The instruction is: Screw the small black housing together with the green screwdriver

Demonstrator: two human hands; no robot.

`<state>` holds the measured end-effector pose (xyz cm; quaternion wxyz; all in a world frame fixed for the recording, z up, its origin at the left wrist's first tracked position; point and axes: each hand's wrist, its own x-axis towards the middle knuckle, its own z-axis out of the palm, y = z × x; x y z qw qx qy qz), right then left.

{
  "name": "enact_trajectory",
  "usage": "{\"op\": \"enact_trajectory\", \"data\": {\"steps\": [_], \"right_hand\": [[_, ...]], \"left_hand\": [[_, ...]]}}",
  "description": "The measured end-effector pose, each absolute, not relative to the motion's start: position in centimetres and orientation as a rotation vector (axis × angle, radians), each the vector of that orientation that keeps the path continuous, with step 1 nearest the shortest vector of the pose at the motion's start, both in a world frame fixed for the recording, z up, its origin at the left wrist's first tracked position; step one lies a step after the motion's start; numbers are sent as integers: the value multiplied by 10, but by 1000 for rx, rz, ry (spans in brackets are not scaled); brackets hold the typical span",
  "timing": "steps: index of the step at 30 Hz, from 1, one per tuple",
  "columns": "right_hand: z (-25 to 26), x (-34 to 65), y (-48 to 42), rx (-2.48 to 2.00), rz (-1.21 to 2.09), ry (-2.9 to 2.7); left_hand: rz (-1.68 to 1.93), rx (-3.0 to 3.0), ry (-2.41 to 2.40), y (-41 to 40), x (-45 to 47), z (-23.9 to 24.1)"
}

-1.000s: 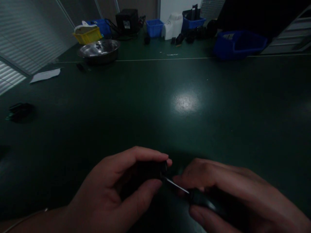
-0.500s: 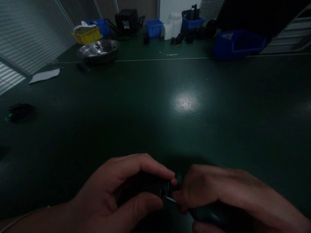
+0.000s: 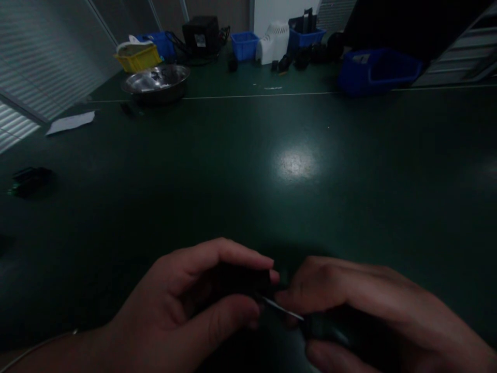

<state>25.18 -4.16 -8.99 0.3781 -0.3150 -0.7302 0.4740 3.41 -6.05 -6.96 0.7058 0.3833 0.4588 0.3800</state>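
Note:
My left hand [image 3: 194, 295] is curled round a small black part [image 3: 244, 277], fingers over its top and thumb along its near side. Its shape is hard to make out in the dim light. My right hand [image 3: 349, 295] grips what looks like a screwdriver [image 3: 328, 330], with a dark handle in the palm and a thin metal shaft. The shaft points left, and its tip is at the right end of the black part, by my left thumb. Whether the tip sits inside the part cannot be seen.
On the green table [image 3: 186, 171] a dark object [image 3: 31, 180] lies at the left, near a white paper strip [image 3: 71, 123]. Further back stand a metal bowl [image 3: 155, 92], a yellow basket [image 3: 139, 60], a white plastic housing [image 3: 274, 45] and a large blue bin [image 3: 353, 77].
Both hands have risen slightly. The black part has turned in my left hand, and more of the metal shaft shows as the right-hand fingers have shifted off it.

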Motion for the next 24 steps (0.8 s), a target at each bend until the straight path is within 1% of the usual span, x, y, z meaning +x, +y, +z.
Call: {"op": "enact_trajectory", "data": {"steps": [3, 9, 15, 19, 24], "right_hand": [[-92, 254, -40, -794, 1297, -1860], [-87, 250, -39, -790, 1266, -1790], [-90, 256, -39, -759, 1395, -1838], [-90, 257, -41, -813, 1402, -1806], [-87, 257, -42, -808, 1486, -1821]], "left_hand": [[834, 826, 1037, -63, 34, -70], [850, 851, 1053, -67, 32, -67], [836, 823, 1016, -65, 30, -71], [864, 822, 1074, -61, 32, -72], [922, 1017, 1202, -58, 29, -74]]}}
